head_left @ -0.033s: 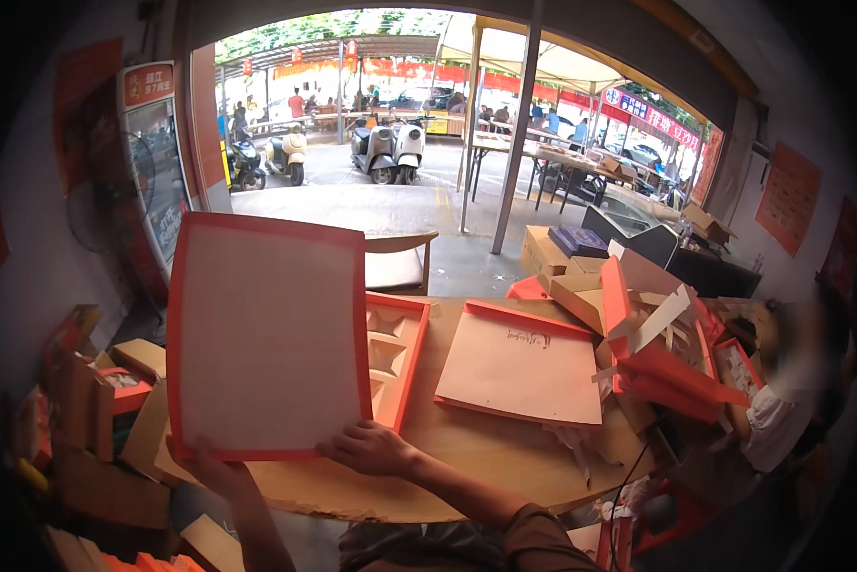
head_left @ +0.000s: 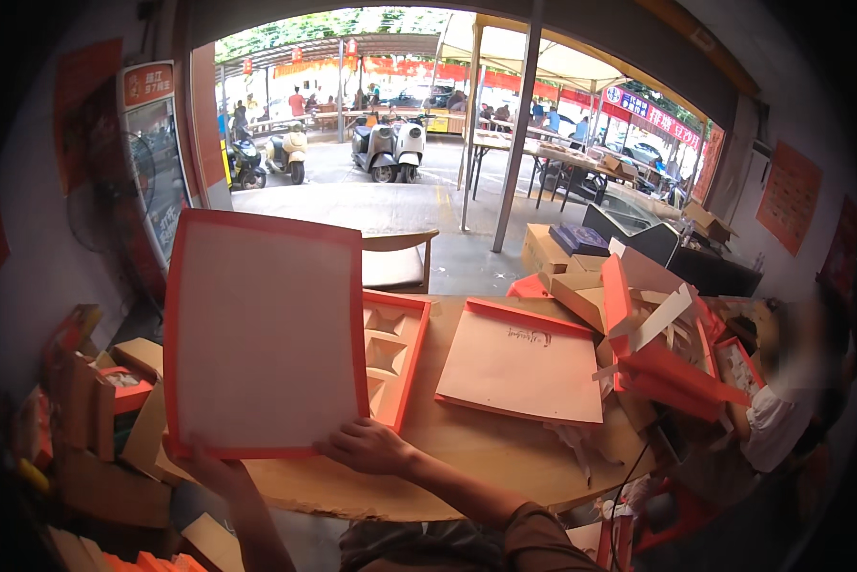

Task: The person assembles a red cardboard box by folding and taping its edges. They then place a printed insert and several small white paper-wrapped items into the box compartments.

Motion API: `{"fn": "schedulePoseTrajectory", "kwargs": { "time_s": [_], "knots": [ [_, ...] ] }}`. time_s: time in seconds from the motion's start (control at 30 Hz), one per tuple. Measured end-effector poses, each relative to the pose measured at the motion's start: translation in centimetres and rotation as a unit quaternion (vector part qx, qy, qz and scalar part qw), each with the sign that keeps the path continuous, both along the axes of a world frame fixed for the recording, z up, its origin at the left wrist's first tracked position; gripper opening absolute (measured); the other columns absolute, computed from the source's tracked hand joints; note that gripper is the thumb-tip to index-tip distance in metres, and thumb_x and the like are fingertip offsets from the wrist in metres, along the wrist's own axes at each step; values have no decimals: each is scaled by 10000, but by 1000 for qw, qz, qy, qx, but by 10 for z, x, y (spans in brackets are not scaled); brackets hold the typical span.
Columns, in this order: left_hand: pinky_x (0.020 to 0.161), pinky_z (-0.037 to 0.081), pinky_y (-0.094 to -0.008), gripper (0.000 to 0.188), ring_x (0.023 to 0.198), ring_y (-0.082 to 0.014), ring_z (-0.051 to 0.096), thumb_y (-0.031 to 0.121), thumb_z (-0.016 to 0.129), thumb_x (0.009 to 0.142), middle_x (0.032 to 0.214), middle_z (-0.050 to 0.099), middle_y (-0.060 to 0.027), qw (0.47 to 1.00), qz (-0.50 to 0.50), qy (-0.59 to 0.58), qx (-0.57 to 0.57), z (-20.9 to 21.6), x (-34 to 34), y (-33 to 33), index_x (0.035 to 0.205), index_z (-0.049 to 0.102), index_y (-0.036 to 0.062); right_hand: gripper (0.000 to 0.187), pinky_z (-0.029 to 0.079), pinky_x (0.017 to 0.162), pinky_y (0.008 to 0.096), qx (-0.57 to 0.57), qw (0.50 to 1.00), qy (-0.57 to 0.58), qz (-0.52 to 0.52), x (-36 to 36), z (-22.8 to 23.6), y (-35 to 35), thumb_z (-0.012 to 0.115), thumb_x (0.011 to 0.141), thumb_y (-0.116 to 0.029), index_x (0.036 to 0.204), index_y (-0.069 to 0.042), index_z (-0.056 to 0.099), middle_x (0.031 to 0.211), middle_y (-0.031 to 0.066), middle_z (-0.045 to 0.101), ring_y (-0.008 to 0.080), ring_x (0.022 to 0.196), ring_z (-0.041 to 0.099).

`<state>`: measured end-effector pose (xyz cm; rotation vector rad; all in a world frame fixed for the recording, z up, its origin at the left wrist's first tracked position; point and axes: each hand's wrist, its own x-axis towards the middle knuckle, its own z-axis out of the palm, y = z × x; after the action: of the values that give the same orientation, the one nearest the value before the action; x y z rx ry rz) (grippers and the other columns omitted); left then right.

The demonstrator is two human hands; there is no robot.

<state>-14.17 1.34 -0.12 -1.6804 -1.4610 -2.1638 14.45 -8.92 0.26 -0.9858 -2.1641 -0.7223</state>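
A large flat box lid (head_left: pixel 266 334), pale with a red border, is held upright above the wooden table. My left hand (head_left: pixel 209 467) grips its lower left corner, with the fingers partly hidden behind it. My right hand (head_left: pixel 367 446) holds the lower right corner, its fingers bent over the edge. Partly covered by the lid, a red-edged gift box tray (head_left: pixel 411 357) with pale moulded compartments lies on the table. Further right rests a pale pink flat box (head_left: pixel 524 367) with a red far edge and dark script.
Opened red and brown boxes (head_left: pixel 652 353) pile up on the table's right, near another person (head_left: pixel 776 429). Cardboard boxes (head_left: pixel 114 458) stand at the left. A wooden chair (head_left: pixel 400 262) is behind the table (head_left: pixel 486 458). Scooters (head_left: pixel 386 148) are parked outside.
The box lid has shifted very slightly left and up, with both hands still on it. Nothing else visibly differs.
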Motion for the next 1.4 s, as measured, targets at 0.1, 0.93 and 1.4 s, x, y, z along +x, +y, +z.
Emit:
{"fn": "schedulePoseTrajectory", "kwargs": {
  "time_s": [0.1, 0.93, 1.4],
  "knots": [
    [1098, 528, -437, 521, 1413, -284, 512, 243, 605, 1076, 1514, 473, -112, 964, -97, -239, -70, 24, -2, -3, 1551, 434, 115, 248, 525, 716, 293, 2, 1000, 19, -2, -12, 7, 4, 732, 923, -168, 1171, -176, 747, 883, -31, 572, 141, 852, 635],
    [937, 586, -404, 218, 1083, -279, 686, 10, 627, 1064, 1269, 643, -197, 967, 60, 0, 249, 67, -47, 110, 1261, 540, -22, 118, 514, 796, 389, -192, 975, 63, -90, 42, -35, -52, 767, 870, -202, 880, -142, 666, 880, 21, 656, 223, 884, 676],
    [909, 633, -520, 275, 1070, -422, 722, -97, 518, 1049, 1240, 670, -296, 931, -146, 181, 281, 60, -23, 64, 1249, 458, 81, 884, 357, 1250, 548, -319, 940, 51, -110, 90, 52, -83, 972, 684, -514, 1425, -152, 652, 1489, 127, 591, 350, 1461, 511]
  ]
}}
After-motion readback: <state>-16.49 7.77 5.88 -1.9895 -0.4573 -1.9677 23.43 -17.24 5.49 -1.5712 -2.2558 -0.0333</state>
